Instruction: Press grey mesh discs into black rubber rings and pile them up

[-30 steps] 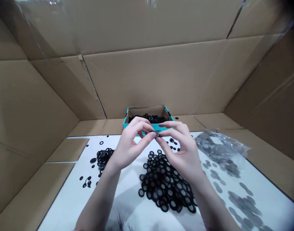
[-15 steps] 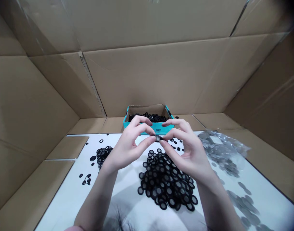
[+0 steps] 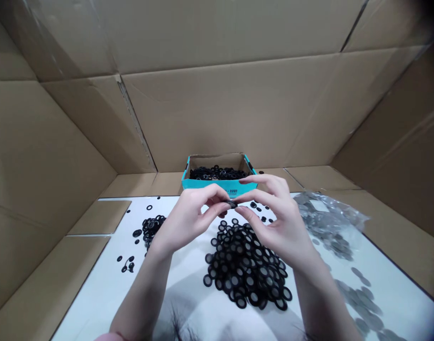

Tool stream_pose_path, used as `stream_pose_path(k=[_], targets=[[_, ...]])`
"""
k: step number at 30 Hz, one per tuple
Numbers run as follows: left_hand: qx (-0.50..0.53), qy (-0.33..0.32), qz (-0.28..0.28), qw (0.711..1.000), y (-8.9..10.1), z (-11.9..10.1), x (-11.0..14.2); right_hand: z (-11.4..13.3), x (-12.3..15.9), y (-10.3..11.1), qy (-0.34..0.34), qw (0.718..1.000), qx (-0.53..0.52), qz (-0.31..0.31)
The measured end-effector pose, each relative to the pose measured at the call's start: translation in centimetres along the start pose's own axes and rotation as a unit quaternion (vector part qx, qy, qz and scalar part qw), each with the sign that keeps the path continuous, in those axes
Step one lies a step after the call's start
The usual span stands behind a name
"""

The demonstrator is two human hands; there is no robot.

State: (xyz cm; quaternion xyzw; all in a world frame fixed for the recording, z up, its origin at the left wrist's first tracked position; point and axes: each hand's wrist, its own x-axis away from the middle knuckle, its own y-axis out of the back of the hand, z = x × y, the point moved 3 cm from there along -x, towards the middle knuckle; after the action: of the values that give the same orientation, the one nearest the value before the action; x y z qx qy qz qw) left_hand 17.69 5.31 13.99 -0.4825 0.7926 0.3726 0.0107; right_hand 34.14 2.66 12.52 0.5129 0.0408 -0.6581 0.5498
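Observation:
Between my two hands is a small black ring with a grey disc in it, seen nearly edge-on. My left hand pinches its left side between thumb and index finger, the other fingers curled in. My right hand grips the right side with thumb and index fingertips, its other fingers raised. Below them on the white table lies a large pile of black rings with grey centres. Left of my left forearm sits a smaller heap of black rings, partly hidden by the arm.
A turquoise-edged cardboard box holding many black rings stands at the back. On the right lie a clear plastic bag of grey discs and loose grey discs. Cardboard walls enclose the white table. Stray black rings lie at left.
The held ring has tipped flatter, so its grey face shows less. My left fingers have curled down from their raised position; my right thumb and index finger have shifted slightly.

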Motion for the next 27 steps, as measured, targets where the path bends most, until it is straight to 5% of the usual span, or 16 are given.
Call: stream_pose_path(k=[14,27], targets=[[0.028,-0.019,-0.019,0.999,-0.81,0.17,-0.4,0.06,-0.12,0.14,-0.023,0.997,-0.077,-0.007],[-0.006,0.01,0.021,1.0,-0.24,0.31,-0.36,-0.46,0.03,-0.18,-0.019,1.0,0.006,0.013]])
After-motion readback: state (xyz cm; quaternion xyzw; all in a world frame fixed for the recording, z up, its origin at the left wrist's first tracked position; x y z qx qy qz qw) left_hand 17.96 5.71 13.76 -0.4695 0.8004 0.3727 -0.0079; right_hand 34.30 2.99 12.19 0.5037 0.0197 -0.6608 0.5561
